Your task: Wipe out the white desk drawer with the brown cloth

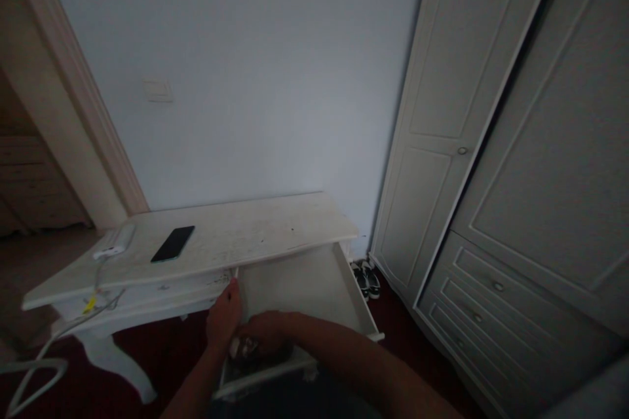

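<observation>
While my left hand (225,311) reaches to the left side of the open drawer (299,285), its fingers are bunched at the top of the side wall, near the lower middle of the frame. I cannot tell whether they pinch the wood or only rest against it. My right hand (268,332) comes across from the lower right, just beside the left, its fingers curled closed on a pale, crumpled item (246,347) in the drawer's near left corner. That item is too dark and partly covered for me to say what it is.

The drawer is pulled out from a worn white table (246,226). On the tabletop, left of centre in the frame, a dark phone (173,243) lies flat, and farther left sits a white power strip (114,241). A pale cable (69,330) runs down toward the lower left, with a yellow tag (89,304) near the table's edge; any writing on it is too small to read. Right of the drawer, dark shoes with white trim (366,279) stand on the red floor (398,314), near the tall white wardrobe (432,118) filling the right side.
</observation>
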The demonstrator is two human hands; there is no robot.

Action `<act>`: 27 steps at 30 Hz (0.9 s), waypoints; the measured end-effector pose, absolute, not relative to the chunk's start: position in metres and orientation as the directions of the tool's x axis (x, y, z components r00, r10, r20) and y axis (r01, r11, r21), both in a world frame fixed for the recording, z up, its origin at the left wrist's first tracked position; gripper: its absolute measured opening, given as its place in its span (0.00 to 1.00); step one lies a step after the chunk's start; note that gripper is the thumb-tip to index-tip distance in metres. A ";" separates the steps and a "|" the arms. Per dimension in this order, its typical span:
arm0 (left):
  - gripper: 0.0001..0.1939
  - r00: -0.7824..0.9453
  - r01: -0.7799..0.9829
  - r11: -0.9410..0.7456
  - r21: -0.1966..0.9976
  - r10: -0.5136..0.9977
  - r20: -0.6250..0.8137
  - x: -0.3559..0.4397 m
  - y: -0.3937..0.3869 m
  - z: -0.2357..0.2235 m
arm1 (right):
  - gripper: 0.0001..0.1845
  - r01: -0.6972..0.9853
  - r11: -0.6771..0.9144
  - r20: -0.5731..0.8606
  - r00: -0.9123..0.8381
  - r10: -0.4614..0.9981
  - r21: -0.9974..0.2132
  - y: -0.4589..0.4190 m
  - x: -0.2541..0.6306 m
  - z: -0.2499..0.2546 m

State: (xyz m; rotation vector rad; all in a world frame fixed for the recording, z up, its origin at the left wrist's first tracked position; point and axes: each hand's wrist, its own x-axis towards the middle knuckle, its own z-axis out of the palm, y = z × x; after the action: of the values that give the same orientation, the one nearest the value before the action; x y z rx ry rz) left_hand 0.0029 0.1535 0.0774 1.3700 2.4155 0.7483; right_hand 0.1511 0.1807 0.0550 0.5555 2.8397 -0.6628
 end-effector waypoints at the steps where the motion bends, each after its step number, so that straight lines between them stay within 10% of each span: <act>1: 0.41 -0.517 0.713 0.425 0.558 0.856 0.008 0.003 0.153 0.078 | 0.29 0.340 0.854 -0.269 -0.931 0.246 -0.393 0.177 0.152 0.054; 9: 0.35 -0.461 0.722 0.397 0.567 0.887 -0.034 0.005 0.148 0.081 | 0.28 0.353 0.821 -0.337 -0.918 0.210 -0.448 0.184 0.215 0.072; 17: 0.36 -0.482 0.701 0.438 0.563 0.873 -0.078 0.004 0.148 0.082 | 0.31 0.818 0.463 -0.498 -0.576 0.648 -0.342 0.184 0.351 0.116; 27: 0.37 -0.498 0.698 0.465 0.545 0.861 -0.097 0.008 0.149 0.089 | 0.36 0.591 0.579 -0.264 -0.791 0.551 -0.562 0.138 0.314 0.140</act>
State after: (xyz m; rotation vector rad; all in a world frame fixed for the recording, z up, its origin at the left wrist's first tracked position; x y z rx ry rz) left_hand 0.0079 0.1485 0.0888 1.3155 2.3592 0.6314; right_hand 0.3140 0.1384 0.1403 0.9909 2.7372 -1.0093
